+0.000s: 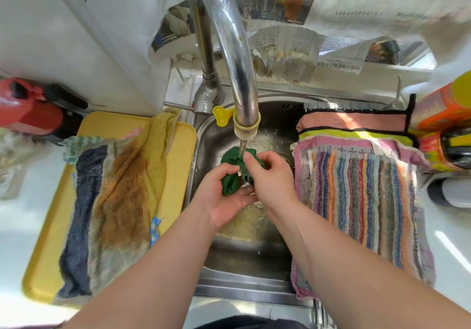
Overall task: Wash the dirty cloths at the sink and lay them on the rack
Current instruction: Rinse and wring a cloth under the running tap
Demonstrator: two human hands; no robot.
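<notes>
Both hands gripped a bunched green cloth [230, 175] under the running faucet [229, 48] over the sink [244, 260], left hand [224, 198] curled beneath it, right hand [270, 175] pinching its top, dirty cloths on the yellow tray [46, 252] left, striped cloth [362, 206] on the rack right.

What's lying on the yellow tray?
A dark blue cloth, a brown-stained yellow cloth and a patterned cloth cover the tray. Whatever lies beneath them is hidden.
</notes>
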